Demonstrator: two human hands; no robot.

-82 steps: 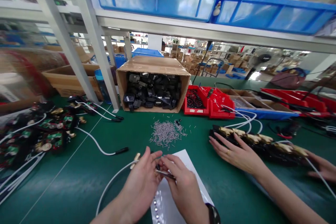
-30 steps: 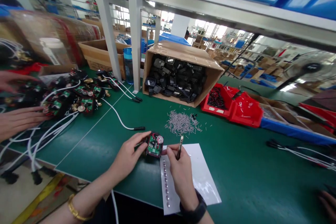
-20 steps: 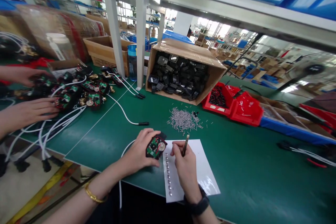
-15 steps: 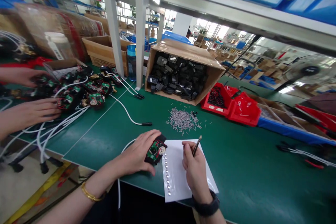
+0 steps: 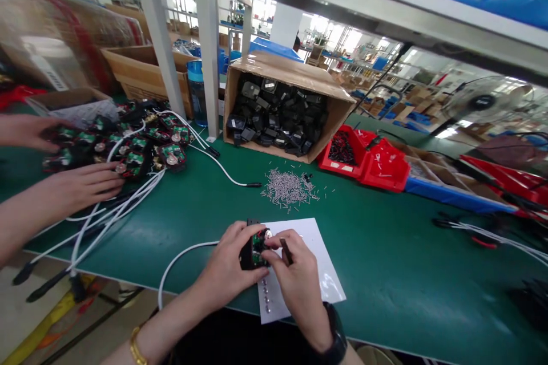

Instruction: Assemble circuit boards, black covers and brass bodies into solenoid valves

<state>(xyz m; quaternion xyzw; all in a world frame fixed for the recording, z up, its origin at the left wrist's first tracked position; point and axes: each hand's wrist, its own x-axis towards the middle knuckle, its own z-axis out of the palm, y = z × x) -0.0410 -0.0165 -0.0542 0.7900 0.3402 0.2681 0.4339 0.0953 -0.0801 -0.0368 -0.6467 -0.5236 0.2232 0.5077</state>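
Note:
My left hand [image 5: 226,262] is wrapped around a black housing with a green circuit board [image 5: 257,246], holding it over the left edge of a white sheet [image 5: 321,256]. A white cable [image 5: 180,254] runs from the housing to the left. My right hand [image 5: 299,285] is closed around a slim dark tool [image 5: 286,251], whose kind I cannot make out. Its thumb and fingertips touch the board near a round silver part; anything pinched there is hidden. Small silver discs [image 5: 266,299] lie in a row along the sheet's left edge.
Loose small pins [image 5: 287,187] are heaped beyond the sheet. Behind stands a carton [image 5: 295,68] of black housings, with red bins [image 5: 383,165] to its right. At left, a co-worker's hands [image 5: 89,182] touch several circuit-board assemblies [image 5: 132,159] with white cables.
My right hand has moved left from above the sheet to the circuit board, and the tool has turned within its grip. The camera view has shifted slightly. The co-worker's hands remain at the assemblies.

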